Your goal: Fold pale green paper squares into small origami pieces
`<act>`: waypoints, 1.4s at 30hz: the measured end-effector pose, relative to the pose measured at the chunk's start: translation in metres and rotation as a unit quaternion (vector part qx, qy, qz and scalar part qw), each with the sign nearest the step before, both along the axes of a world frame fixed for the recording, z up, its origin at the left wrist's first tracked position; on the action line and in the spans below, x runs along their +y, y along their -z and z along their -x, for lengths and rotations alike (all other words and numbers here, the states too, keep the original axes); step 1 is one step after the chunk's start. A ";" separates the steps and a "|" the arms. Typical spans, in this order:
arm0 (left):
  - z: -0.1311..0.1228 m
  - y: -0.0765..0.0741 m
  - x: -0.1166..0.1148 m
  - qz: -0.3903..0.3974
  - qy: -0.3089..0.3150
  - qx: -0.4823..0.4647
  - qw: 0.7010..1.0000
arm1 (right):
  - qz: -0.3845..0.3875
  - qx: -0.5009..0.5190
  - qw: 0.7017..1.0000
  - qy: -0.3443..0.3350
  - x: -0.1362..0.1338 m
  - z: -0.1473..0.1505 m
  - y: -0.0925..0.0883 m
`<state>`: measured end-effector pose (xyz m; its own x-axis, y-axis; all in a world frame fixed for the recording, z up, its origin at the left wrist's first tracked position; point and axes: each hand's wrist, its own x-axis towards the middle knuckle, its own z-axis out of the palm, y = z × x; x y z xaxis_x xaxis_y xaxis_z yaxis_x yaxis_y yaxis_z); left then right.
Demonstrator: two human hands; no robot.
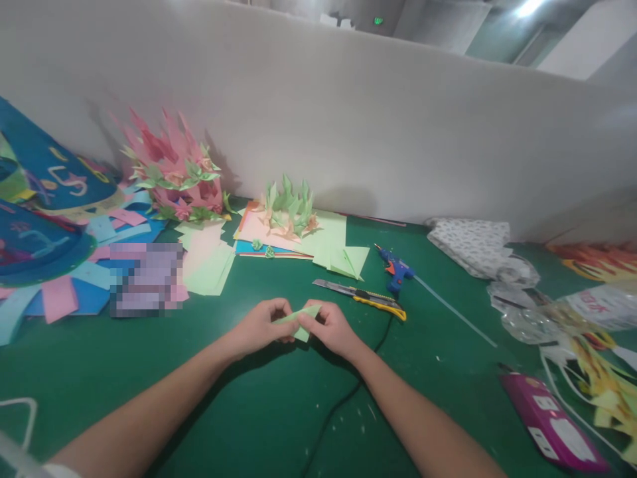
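A small piece of light green paper (302, 330) is held between both hands over the green table. My left hand (266, 325) pinches its left side, with the thumb lying on top. My right hand (331, 326) grips the right side, thumb pressed near the middle. The paper looks folded, with one pointed corner sticking up to the right; fingers hide part of it. Just beyond my right hand lies a yellow-handled utility knife (381, 302), its blade out and pointing left. Behind the knife is a blue glue gun (395, 269) with a long clear glue stick in its back.
A green paper crown (288, 209) sits on stacked coloured sheets (331, 232). Pink paper crowns (174, 166), blue cone hats (54, 166) and paper strips occupy the left. At right are a plastic bottle (597, 307) and a magenta box (550, 418). A black cord (331, 415) crosses the table.
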<state>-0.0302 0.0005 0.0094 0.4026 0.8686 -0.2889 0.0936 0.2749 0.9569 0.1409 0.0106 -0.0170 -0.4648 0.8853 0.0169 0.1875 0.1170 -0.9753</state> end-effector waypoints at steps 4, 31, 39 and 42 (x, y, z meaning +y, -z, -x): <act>0.001 0.002 0.001 -0.005 0.011 -0.011 1.000 | -0.006 0.022 1.000 -0.015 0.000 0.000 -0.001; -0.004 0.003 0.001 0.013 -0.067 -0.050 0.996 | -0.072 0.004 0.994 0.079 0.003 0.001 -0.009; -0.002 0.004 0.004 -0.010 -0.146 -0.118 0.982 | -0.007 0.031 0.998 0.050 0.005 -0.001 -0.003; -0.003 0.007 0.004 -0.047 -0.154 -0.131 0.978 | -0.011 0.029 0.998 0.055 0.005 0.000 -0.003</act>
<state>-0.0272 0.0046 0.0028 0.1665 0.9783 -0.1231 -0.2326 0.1603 0.9593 0.1410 0.0151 -0.0143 -0.3629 0.9298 0.0613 0.1429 0.1206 -0.9824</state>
